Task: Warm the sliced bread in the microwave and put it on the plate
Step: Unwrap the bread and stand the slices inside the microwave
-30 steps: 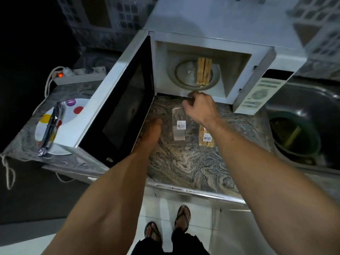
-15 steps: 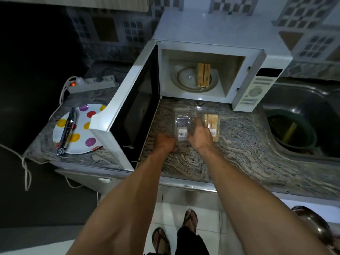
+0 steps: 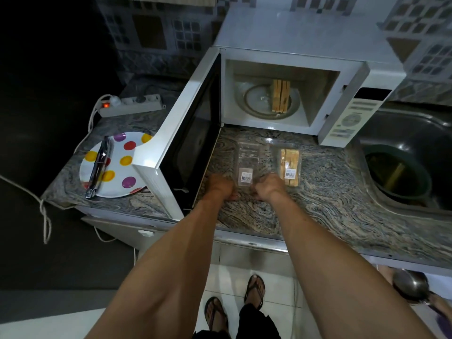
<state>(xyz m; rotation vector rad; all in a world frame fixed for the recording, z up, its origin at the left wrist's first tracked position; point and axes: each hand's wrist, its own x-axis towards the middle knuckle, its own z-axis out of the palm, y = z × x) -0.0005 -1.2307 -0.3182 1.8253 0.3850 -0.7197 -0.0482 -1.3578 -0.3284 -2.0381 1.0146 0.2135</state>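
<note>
Microwave (image 3: 293,45) sits at the back of the stone countertop (image 3: 330,192), its door (image 3: 186,143) swung fully open to the left, so the cavity is reachable and the door leaf partly covers the polka-dot plate (image 3: 117,165) at the counter's left end. Sliced bread (image 3: 280,96) stands on edge on the glass turntable (image 3: 259,101) inside the cavity, right of the tray's centre; looks loaded for warming, door not shut, so heating probably not started. Metal tongs (image 3: 97,167) lie across the plate's left side, likely staged to lift the hot slices out. In front of the cavity, an empty clear plastic pack (image 3: 247,165) with barcode sticker lies flat, and just right of it a second pack with bread (image 3: 289,165) inside, unopened as far as can be told. Left hand (image 3: 221,187) and right hand (image 3: 269,185) both rest low on the counter near its front edge, fingers curled under, either side of the empty pack's near end; cannot tell if they pinch it or merely touch. Bread in the microwave lies well beyond both hands, toward the back. Sink (image 3: 415,155) with a green basin (image 3: 396,174) at the right end; power strip (image 3: 129,105) at the back left corner, switch lit.
</note>
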